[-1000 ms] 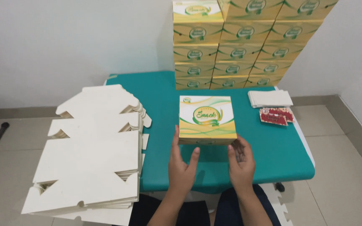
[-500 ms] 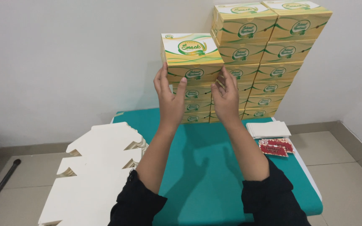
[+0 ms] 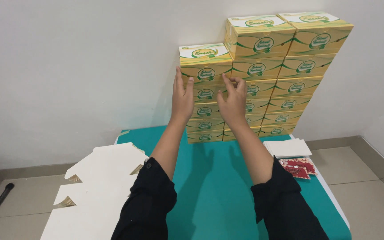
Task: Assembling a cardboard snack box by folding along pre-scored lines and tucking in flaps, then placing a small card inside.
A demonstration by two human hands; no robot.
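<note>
A yellow, green and white carton box (image 3: 203,57) sits on top of the left column of a tall stack of matching boxes (image 3: 285,84) against the white wall. Both my arms are raised toward it, in black sleeves. My left hand (image 3: 182,95) is flat with its fingers straight up, the tips at the box's lower left corner. My right hand (image 3: 233,100) has its fingers spread, the tips at the box's lower right edge. Neither hand wraps around the box. My palms hide part of the boxes below.
The stack stands at the back of a teal table (image 3: 210,178). A pile of flat white die-cut carton blanks (image 3: 96,186) lies at the left. White paper sheets (image 3: 287,148) and small red packets (image 3: 298,167) lie at the table's right edge. Tiled floor surrounds it.
I lifted the box from the table's front edge up to the stack and set it on the left column. My hands have loosened from gripping its sides to fingertips at its bottom edge.
</note>
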